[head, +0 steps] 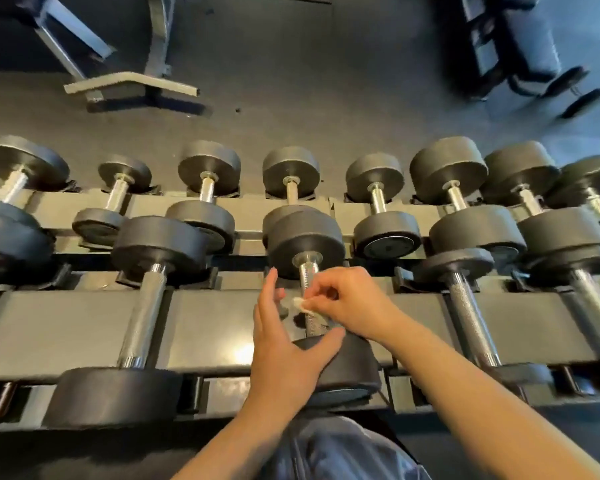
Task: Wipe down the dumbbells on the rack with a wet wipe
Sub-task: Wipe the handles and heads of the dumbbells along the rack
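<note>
A grey two-tier metal rack (66,327) stands on dark rubber flooring (291,98), carrying rows of black round-headed dumbbells with knurled chrome handles (142,317), each resting in black cradles (201,277).

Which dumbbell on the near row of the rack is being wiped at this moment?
The middle dumbbell of the near row. Only it has hands on it: the right hand presses the wet wipe to its handle, and the left hand rests on its near head.

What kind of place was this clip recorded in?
Most likely a gym's free-weight area: a two-tier rack filled with dumbbells, dark rubber-like flooring, and what looks like a padded bench beyond.
</note>
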